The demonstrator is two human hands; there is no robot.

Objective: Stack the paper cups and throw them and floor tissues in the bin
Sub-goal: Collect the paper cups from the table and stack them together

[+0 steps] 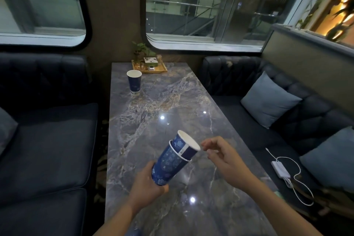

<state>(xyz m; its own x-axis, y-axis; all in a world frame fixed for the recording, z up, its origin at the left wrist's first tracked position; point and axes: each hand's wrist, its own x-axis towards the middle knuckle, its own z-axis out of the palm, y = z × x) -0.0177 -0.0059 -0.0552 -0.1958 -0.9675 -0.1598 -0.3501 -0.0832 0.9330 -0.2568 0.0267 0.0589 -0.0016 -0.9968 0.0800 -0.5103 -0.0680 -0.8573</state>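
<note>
Two blue patterned paper cups are nested into one stack, tilted with the white rims pointing up and right above the marble table. My left hand grips the stack around its base. My right hand hovers just right of the top rim, fingers loosely curled and holding nothing; its fingertips are close to the rim. A third blue paper cup stands upright at the far left of the table. No bin and no tissues are in view.
A wooden tray with a small plant and small items sits at the table's far end. Dark sofas flank the table; the right one carries light blue cushions and a white charger with cable.
</note>
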